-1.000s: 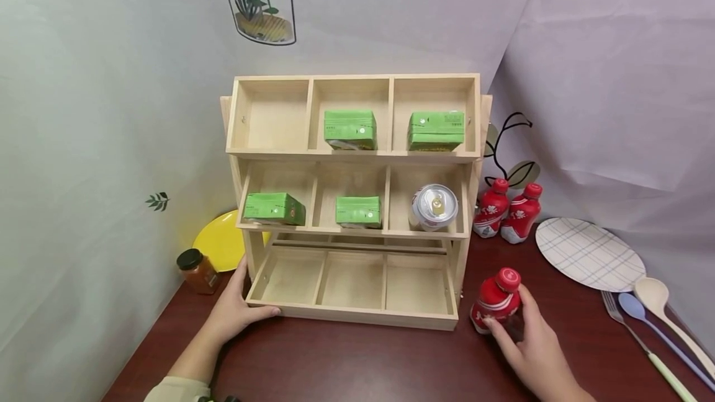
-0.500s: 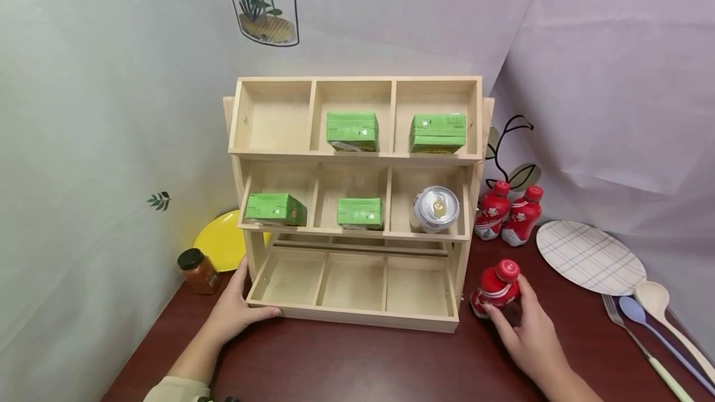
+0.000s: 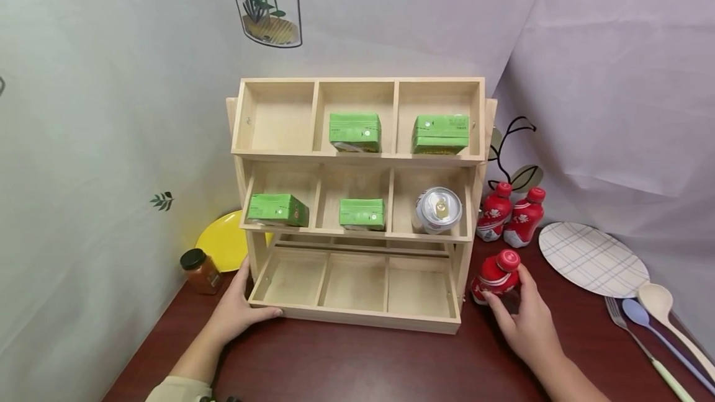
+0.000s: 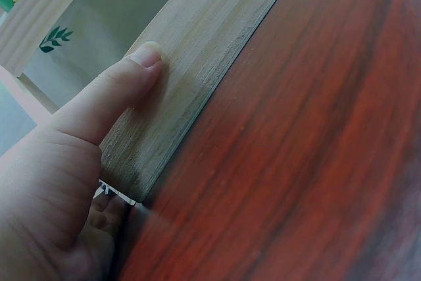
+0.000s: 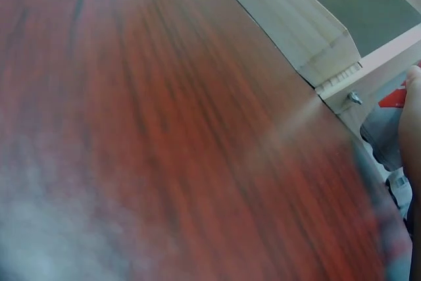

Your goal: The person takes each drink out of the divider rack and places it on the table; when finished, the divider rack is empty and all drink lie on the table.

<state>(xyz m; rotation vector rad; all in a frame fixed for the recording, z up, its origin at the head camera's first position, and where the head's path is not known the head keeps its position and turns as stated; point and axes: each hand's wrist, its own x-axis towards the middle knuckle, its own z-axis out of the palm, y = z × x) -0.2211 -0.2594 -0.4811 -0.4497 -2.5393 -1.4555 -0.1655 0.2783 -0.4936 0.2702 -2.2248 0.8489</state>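
Observation:
A three-tier wooden display rack (image 3: 357,321) stands on the dark red table. My left hand (image 3: 237,309) grips the front left corner of its bottom tier. In the left wrist view the thumb (image 4: 125,77) lies along the front board, while other fingers go round the side. My right hand (image 3: 530,321) holds a red bottle (image 3: 496,278) with a red cap, just right of the rack. Thumb and fingers are on either side of this bottle. Only a sliver of it shows in the right wrist view, beside the rack's side post.
Green drink cartons (image 3: 362,214) and a silver can (image 3: 438,209) sit in the upper tiers. Two more red bottles (image 3: 523,218) stand behind, near a checked plate (image 3: 592,259). A fork (image 3: 634,334) and spoons (image 3: 655,303) lie right. A jar (image 3: 201,273) and yellow plate (image 3: 223,241) are left.
My right hand has moved the red bottle slightly away from me, toward the back of the table. The left hand keeps its place on the rack. The head view has shifted a little.

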